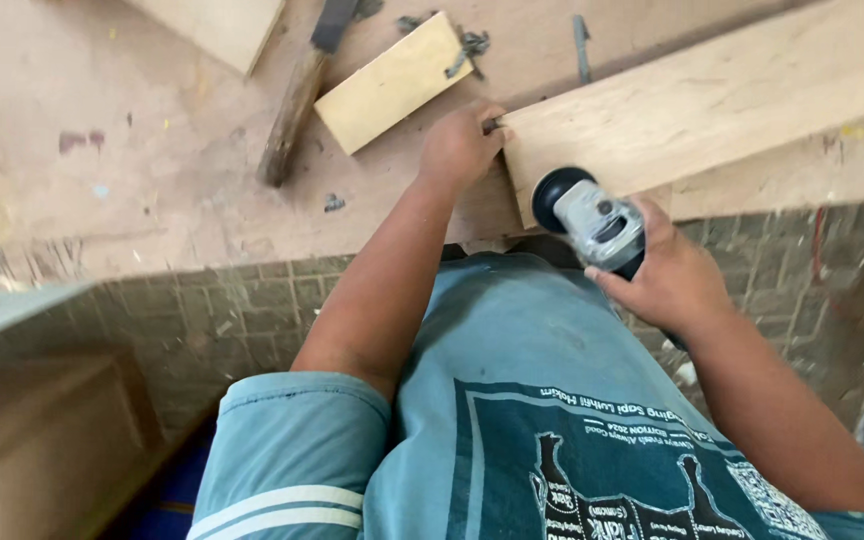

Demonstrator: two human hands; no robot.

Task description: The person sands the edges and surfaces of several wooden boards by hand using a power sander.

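Observation:
My right hand grips a grey angle grinder, its black disc pressed against the near end of a long pale wooden plank that lies on the workbench. My left hand is closed at the plank's left end corner, fingers curled around a small dark object I cannot make out. Both forearms reach out over my teal shirt.
A small pale wood block lies beyond my left hand. A hammer with a worn wooden handle rests beside it. Another board corner sits at the top. Brick paving shows below the bench edge.

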